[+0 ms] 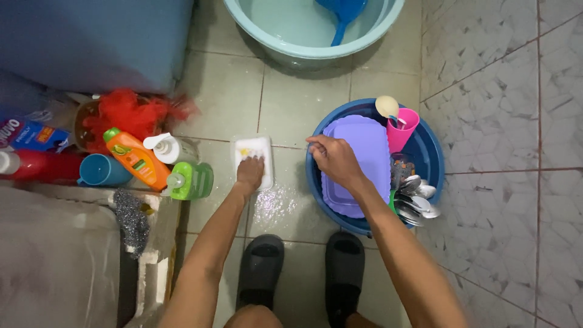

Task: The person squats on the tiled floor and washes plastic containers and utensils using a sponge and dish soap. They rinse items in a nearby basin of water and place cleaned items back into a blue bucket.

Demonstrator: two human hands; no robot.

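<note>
on the wet tiled floor, the left hand presses fingers-down into a white tray holding a yellowish sponge. the right hand, loosely curled, holds the edge of a purple lid in a blue basin, beside a pink cup and spoons.

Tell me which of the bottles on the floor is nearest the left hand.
The green pump bottle: it stands just beside the left hand, closer than the orange bottle and the white pump bottle behind it.
</note>
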